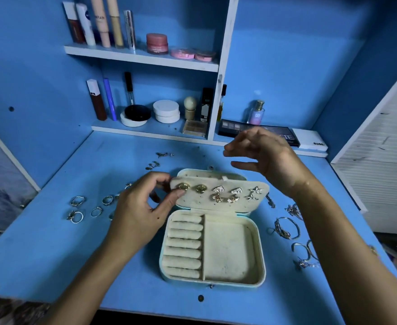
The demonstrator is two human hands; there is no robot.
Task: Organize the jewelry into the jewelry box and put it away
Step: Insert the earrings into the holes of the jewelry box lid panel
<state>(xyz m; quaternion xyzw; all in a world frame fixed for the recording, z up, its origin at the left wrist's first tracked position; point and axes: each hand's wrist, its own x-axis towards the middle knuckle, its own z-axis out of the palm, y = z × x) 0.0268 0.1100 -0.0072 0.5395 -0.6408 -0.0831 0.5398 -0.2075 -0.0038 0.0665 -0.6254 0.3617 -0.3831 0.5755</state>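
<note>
An open pale jewelry box [256, 252] lies in the middle of the blue desk, with ring rolls on its left and a bare compartment on its right. Its cream earring panel [221, 202] stands tilted up and carries several gold and silver earrings [225, 193]. My left hand [143, 207] pinches the panel's left end, thumb on a gold earring there. My right hand [267, 158] hovers above the lid, behind the panel, fingers loosely spread and holding nothing. Several rings [85, 207] lie left of the box. Bracelets and chains [289, 228] lie to its right.
Loose earrings [160, 159] lie on the desk beyond the box. Shelves at the back hold cosmetic tubes [101, 22], jars [157, 43] and compacts [165, 111]. A perfume bottle [257, 112] and an eyeshadow palette [263, 134] sit at the back right. A white slatted panel [380, 172] stands at the right.
</note>
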